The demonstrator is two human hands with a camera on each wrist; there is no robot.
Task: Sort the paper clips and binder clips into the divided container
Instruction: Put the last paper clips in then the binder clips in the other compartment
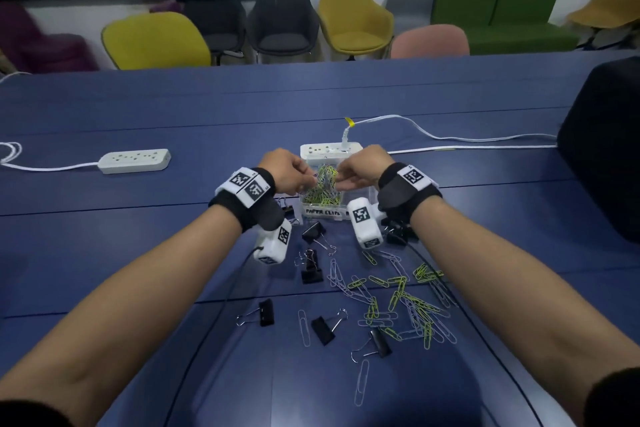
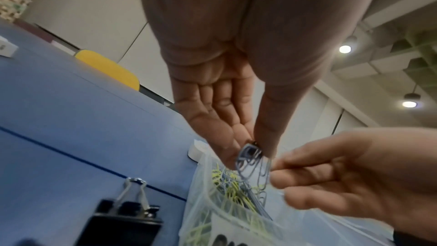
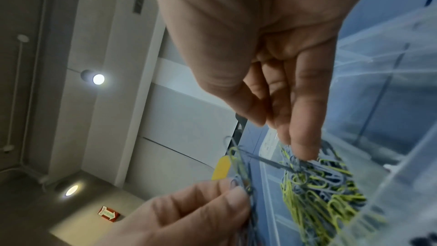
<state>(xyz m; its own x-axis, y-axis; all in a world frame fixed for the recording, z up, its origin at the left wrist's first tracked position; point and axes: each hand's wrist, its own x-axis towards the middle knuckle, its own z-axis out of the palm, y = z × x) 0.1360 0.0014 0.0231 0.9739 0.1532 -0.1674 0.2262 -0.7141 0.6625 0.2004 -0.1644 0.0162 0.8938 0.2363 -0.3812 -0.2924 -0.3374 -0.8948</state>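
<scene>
A clear divided container (image 1: 367,193) stands mid-table. Its left compartment, labelled for paper clips, holds a heap of yellow-green and grey paper clips (image 1: 322,189). My left hand (image 1: 309,180) hovers over it, thumb and fingers pinching a bunch of grey paper clips (image 2: 252,158). My right hand (image 1: 341,178) is opposite, its fairly straight fingertips (image 3: 305,151) touching the tangled heap (image 3: 319,180); a wire runs from the heap to the pinched bunch. Loose paper clips (image 1: 401,302) and several black binder clips (image 1: 311,269) lie on the blue table nearer me.
A white power strip (image 1: 330,150) sits right behind the container, its cable running right. Another strip (image 1: 135,160) lies at the left. A large dark object (image 1: 604,149) stands at the right edge. A binder clip (image 2: 125,218) lies left of the container. Chairs line the far side.
</scene>
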